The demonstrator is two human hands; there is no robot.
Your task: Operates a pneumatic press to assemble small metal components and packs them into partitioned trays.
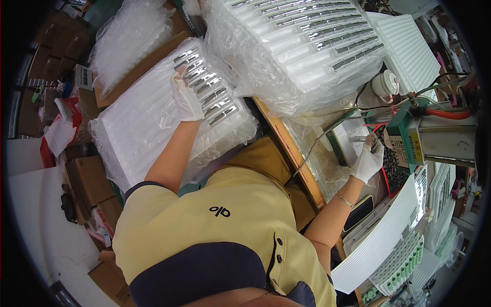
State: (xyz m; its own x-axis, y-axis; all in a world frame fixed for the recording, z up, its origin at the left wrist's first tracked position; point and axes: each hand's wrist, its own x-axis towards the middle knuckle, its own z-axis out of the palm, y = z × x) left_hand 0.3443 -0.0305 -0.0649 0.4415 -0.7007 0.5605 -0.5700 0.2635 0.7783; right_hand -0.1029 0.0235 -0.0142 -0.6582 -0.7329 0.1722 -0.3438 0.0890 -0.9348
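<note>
My left hand (187,100), in a white glove with bare fingertips, reaches over a plastic-wrapped white foam tray (134,125). Its fingertips are closed at the end of a shiny silver tube (185,65) in the tray's row of similar tubes. On the right, my right hand (369,159), gloved the same way, pinches a short silver cylinder (360,138) above a white block (350,134) beside a green press machine (401,138). My fingers partly cover the cylinder.
A larger bagged foam tray (291,77) of silver tubes lies ahead. Beyond my right hand, a red-edged bin (393,171) holds many small dark parts. A phone (358,213) rests near my right forearm. Cables and an orange hose (450,114) run by the press.
</note>
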